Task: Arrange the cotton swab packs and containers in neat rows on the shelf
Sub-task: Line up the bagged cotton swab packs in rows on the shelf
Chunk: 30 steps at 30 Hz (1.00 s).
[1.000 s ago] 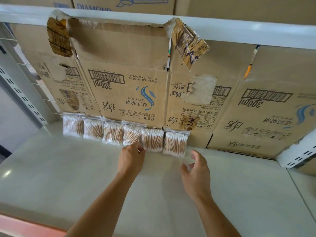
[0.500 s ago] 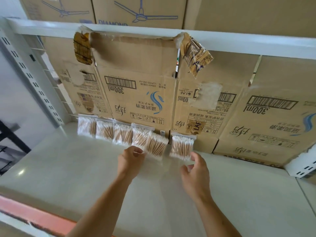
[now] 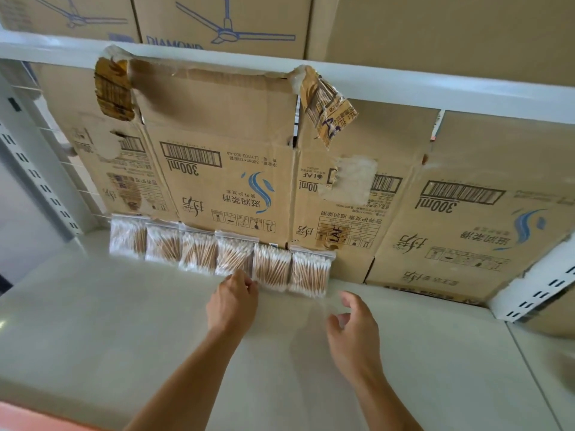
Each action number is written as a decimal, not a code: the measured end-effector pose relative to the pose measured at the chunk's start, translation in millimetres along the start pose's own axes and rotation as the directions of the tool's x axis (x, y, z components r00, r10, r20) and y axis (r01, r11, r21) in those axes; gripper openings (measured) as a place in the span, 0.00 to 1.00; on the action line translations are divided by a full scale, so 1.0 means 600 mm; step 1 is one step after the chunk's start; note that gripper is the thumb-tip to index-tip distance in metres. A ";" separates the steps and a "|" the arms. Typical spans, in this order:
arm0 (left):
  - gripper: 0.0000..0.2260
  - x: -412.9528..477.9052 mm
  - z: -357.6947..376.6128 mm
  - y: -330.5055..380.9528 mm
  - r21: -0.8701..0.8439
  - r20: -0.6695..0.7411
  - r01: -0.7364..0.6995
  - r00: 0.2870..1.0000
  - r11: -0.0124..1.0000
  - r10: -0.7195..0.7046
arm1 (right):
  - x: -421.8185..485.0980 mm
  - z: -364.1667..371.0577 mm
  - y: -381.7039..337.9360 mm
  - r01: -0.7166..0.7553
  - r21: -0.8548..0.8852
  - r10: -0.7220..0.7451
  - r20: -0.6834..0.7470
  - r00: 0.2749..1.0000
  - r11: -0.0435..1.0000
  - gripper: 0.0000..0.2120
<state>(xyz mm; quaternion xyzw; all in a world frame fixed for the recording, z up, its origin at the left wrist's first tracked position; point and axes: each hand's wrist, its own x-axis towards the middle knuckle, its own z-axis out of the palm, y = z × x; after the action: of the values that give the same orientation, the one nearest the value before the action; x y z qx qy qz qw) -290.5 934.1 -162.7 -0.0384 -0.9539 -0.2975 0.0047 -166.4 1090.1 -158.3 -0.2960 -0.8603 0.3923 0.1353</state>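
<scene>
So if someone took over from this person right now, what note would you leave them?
Left hand: curled fingers at the lower edge of the fourth pack; a grip cannot be told.
Right hand: open, holds nothing, above the shelf.
Done: six cotton swab packs in one row along the cardboard at the back.
Left: square up the row; no containers in view.

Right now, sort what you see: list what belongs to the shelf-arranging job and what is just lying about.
Job: row of six cotton swab packs; the shelf under them; left hand at the row's lower edge; right hand, empty, near the row.
Lying about: flattened cardboard cartons behind the row; fan boxes on the level above.
</scene>
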 end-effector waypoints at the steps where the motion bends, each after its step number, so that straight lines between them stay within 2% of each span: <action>1: 0.05 0.000 -0.001 -0.001 -0.004 0.007 0.000 1.000 1.000 0.000 | -0.001 -0.004 0.001 0.001 -0.013 -0.001 0.000 1.000 1.000 0.23; 7: 0.13 -0.024 -0.024 -0.019 -0.011 0.076 -0.036 0.996 0.999 0.036 | -0.023 -0.016 -0.015 -0.039 -0.078 0.040 0.018 0.999 0.996 0.24; 11: 0.12 -0.059 -0.047 -0.027 0.025 0.100 -0.218 0.972 0.976 0.214 | -0.064 -0.017 -0.038 -0.050 -0.132 0.047 -0.026 0.999 0.990 0.25; 14: 0.15 -0.093 -0.056 -0.018 0.073 0.181 -0.411 0.901 0.909 0.393 | -0.100 -0.028 -0.040 -0.091 -0.206 0.075 -0.087 0.993 0.974 0.26; 19: 0.23 -0.160 -0.058 0.008 0.076 0.265 -0.595 0.786 0.800 0.559 | -0.165 -0.065 -0.018 -0.266 -0.294 0.216 -0.193 0.957 0.918 0.29; 25: 0.27 -0.216 -0.026 0.060 0.040 0.416 -0.711 0.651 0.702 0.635 | -0.238 -0.135 0.026 -0.412 -0.237 0.336 -0.302 0.892 0.880 0.30; 30: 0.27 -0.271 0.026 0.131 0.015 0.463 -0.769 0.571 0.639 0.678 | -0.256 -0.216 0.089 -0.438 -0.149 0.358 -0.379 0.853 0.886 0.29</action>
<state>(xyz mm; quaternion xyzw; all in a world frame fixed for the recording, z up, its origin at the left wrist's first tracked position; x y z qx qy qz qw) -122.2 996.0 -136.0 -0.4889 -0.8565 -0.1488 -0.0724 36.4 1100.5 -113.7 -0.5456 -0.7826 0.2524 0.1620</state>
